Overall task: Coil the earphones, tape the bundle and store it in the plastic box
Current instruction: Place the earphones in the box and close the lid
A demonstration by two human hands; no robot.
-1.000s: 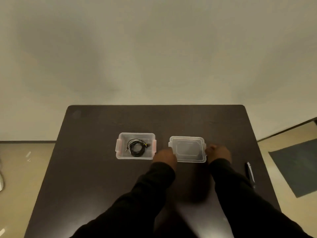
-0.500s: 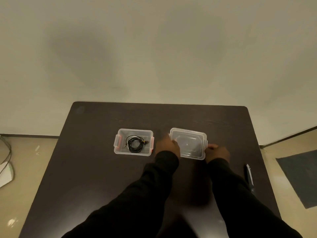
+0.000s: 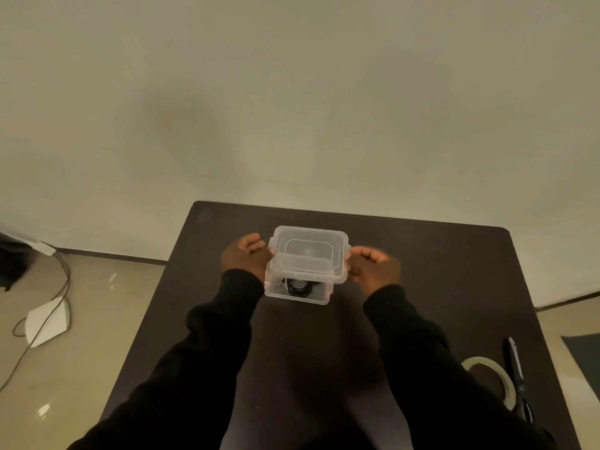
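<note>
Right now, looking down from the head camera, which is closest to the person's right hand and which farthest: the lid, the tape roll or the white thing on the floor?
From the right hand:
1. Lid, touching it, to its left.
2. Tape roll, near right table edge.
3. White object on the floor, far left.

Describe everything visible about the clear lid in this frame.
The lid is clear, colourless plastic, rectangular with rounded corners and a raised panel outlined on top. It sits over the plastic box, tilted, near edge overhanging. The left hand and right hand hold its short ends. Whether it is snapped shut cannot be told.
</note>
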